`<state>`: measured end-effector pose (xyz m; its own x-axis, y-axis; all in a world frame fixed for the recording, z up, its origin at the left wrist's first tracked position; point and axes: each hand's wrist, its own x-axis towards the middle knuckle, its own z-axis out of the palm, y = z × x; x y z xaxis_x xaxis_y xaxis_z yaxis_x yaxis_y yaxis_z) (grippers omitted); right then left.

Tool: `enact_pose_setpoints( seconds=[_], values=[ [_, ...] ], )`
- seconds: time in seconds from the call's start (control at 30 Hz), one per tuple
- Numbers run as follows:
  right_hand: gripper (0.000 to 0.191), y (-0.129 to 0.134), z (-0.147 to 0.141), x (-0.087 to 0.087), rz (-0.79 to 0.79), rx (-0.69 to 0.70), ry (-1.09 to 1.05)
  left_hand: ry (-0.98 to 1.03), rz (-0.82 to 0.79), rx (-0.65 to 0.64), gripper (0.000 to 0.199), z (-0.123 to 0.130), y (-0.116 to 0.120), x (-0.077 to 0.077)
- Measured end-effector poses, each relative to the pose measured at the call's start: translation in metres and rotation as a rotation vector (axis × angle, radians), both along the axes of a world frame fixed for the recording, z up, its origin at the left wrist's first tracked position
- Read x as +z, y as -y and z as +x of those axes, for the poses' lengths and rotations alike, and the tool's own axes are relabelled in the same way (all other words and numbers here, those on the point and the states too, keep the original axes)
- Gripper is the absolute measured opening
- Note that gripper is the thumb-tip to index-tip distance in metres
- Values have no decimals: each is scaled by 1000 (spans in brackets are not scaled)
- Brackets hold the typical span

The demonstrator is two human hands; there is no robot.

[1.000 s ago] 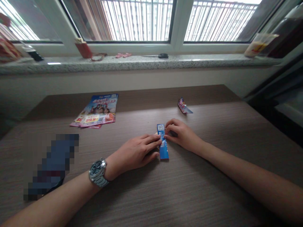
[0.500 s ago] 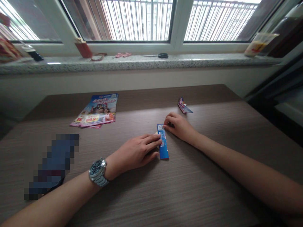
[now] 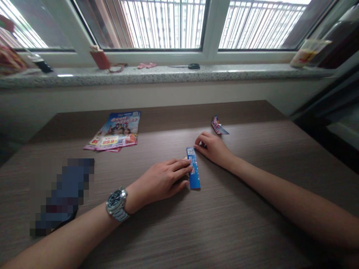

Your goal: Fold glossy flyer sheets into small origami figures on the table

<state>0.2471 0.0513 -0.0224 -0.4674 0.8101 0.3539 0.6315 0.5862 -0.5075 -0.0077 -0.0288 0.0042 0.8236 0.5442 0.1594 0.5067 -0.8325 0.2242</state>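
A narrow folded paper strip [image 3: 194, 181], blue with a QR code at its far end, lies on the table in front of me. My left hand [image 3: 171, 177] rests over its left edge, fingers stretched out and fingertips on the paper; a silver watch [image 3: 117, 203] is on that wrist. Part of the strip is hidden under those fingers, and a pale bit of paper peeks out beside them. Just off the strip's far right corner sits my right hand [image 3: 210, 147], its fingers curled and thumb tip close to the index finger, with nothing visible between them.
Beyond my right hand stands a small folded piece of printed paper [image 3: 218, 126]. Several flyers [image 3: 117, 130] are stacked at the left back. A blurred-out dark blue object [image 3: 66, 194] lies near my left forearm. Scissors [image 3: 190, 66] and a plastic cup [image 3: 307, 54] are on the windowsill.
My right hand has shifted slightly away from the strip's corner, toward the window. My left hand stays on the strip.
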Motion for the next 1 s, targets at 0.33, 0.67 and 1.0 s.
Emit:
enact_pose_setpoints(
  seconds=[0.33, 0.67, 1.0],
  values=[
    [6, 17, 6, 7, -52, 88, 5, 17, 7, -5, 41, 1, -1, -2],
    [6, 21, 6, 3, -57, 109, 16, 35, 5, -5, 41, 1, 0, -1],
    [6, 42, 6, 3, -62, 108, 8, 11, -8, 1, 41, 2, 0, 0]
  ],
)
